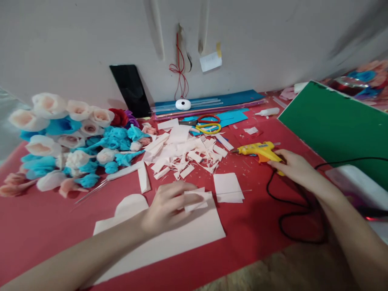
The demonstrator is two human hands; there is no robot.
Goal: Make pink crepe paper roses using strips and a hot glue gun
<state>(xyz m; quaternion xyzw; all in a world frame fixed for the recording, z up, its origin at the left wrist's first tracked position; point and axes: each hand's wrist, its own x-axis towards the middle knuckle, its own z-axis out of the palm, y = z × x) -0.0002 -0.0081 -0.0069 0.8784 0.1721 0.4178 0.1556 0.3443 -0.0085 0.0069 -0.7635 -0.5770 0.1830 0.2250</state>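
Note:
My left hand (169,204) is closed on a small folded pale pink paper piece (198,200), held just above a large pale pink sheet (182,238) on the red table (45,226). My right hand (292,163) is wrapped round the handle of a yellow glue gun (257,149), whose nozzle points left toward a heap of pink paper strips (184,151). The gun's black cord (291,210) loops under my right forearm. A square pink piece (228,187) with a thin wire across it lies between my hands.
Paper flowers in pink, white and blue (69,141) are piled at the left. Scissors with red and yellow handles (207,124) lie behind the strips, near blue sheets (212,101), a glue bottle (268,112) and a black phone (130,89) against the wall. A green board (333,125) stands at right.

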